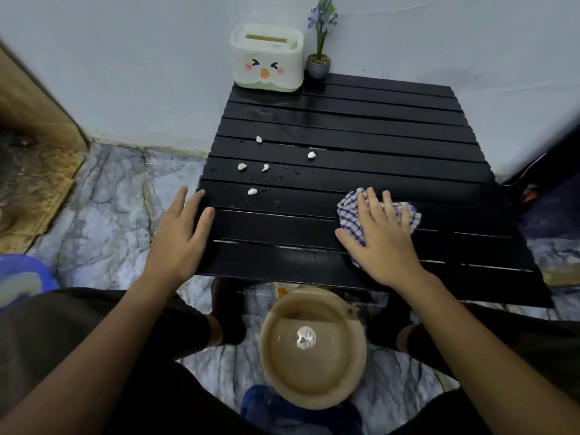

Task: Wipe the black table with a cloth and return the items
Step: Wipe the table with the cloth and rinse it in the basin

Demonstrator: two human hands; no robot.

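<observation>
Nearest to me, on the floor between my knees, sits a tan plastic bin (312,350) with its mouth open upward, just below the table's front edge. Above it is the black slatted table (361,133). My left hand (179,233) lies at its left edge, fingers spread and slack, holding nothing, only steadying the top. My right hand (381,237) is pressed flat on the blue-and-white checked cloth (351,215) near the front right, fingers stretched out over it rather than curled around it. The cloth is soft and limp and looks bunched under my palm; I judge it will slide easily on the smooth slats if I keep the flat of my hand over its middle, and fold up if I push from one corner.

Further in, toward the left half, five small white crumbs (252,191) lie scattered among droplets. They look light and loose, so a sweep should roll them along, though some might drop into the gaps between slats.

At the far edge by the wall stand a white tissue box (268,58) with a cartoon face and, just beside it, a small potted flower (318,62), light and likely tippy.
</observation>
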